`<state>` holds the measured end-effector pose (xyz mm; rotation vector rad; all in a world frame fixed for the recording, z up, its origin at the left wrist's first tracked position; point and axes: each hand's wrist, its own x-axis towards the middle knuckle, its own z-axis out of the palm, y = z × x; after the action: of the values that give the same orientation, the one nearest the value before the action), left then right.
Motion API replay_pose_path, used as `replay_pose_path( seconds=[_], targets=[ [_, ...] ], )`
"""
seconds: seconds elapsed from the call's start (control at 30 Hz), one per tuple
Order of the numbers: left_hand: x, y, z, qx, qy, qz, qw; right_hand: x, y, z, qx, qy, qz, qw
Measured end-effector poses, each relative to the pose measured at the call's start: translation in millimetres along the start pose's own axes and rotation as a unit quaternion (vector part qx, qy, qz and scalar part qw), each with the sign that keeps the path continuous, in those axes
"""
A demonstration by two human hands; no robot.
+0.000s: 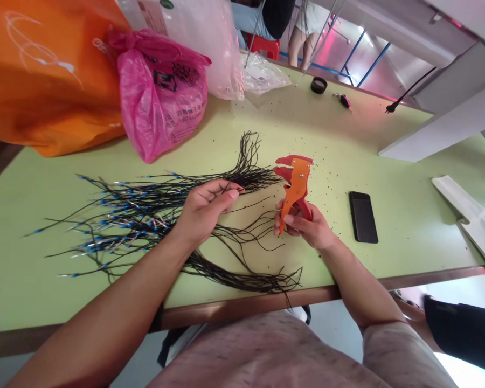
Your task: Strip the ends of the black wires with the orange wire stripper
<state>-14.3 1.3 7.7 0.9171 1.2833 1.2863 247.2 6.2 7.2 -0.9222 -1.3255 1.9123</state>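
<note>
Head view: your right hand (307,229) clenches the orange wire stripper (295,186) while your left hand (206,210) pinches blue-tipped black wires (145,210), keeping them gathered.

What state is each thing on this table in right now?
orange wire stripper, held upright
right hand, gripping the stripper
left hand, curled over the wires, grip unclear
black wires, loose, fanned out, ends tipped blue
pink plastic bag, knotted at the top, full
black smartphone, lying flat, dark
</note>
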Motion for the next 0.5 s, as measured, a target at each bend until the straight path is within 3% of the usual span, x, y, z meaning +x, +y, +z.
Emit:
replay_pose_path(
  seconds=[0.23,0.5],
  targets=[
    [3.3,-3.8,-1.7,-0.012,-0.014,0.002,1.000,-3.9,2.4,0.3,-0.026,-0.076,0.023,0.997],
    [4.1,-6.6,0.3,-0.006,-0.025,0.015,1.000,-6.2,3.6,1.7,-0.017,-0.117,0.032,0.992]
  ],
)
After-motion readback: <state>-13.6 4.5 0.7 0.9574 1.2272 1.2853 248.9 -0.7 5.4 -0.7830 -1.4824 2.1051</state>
